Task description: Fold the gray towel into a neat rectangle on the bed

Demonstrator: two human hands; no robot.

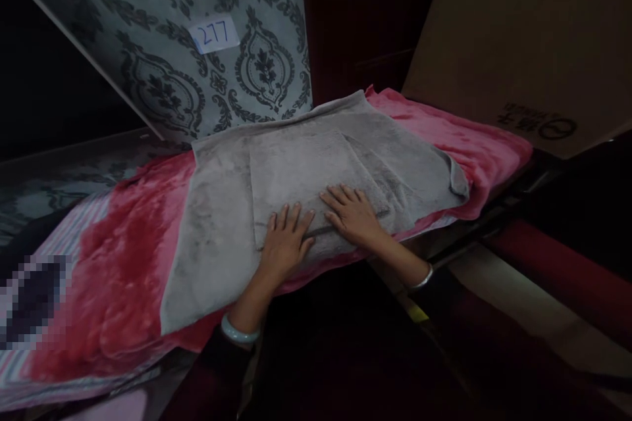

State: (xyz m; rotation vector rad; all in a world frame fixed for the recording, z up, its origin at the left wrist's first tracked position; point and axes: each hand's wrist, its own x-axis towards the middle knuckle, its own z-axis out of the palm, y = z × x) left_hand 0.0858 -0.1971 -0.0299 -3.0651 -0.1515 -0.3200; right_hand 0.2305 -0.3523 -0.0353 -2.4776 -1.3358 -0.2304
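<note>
A folded grey cloth [306,168], plush like a towel, lies on a larger grey cloth [217,237] spread out flat. My left hand [284,243] rests palm down on the near left part of the folded piece, fingers spread. On its near right part lies my right hand [354,216], also flat with the fingers apart. Neither hand grips anything. Some creases run through the grey fabric to the right of the folded piece, and the right corner [458,181] of the larger cloth is curled up.
Beneath the grey cloth is a pink-red plush blanket [133,263] over a striped sheet [83,223]. Behind stands a patterned wall [266,33] with a paper label [214,33] reading 277. A large cardboard box [523,46] is at the back right.
</note>
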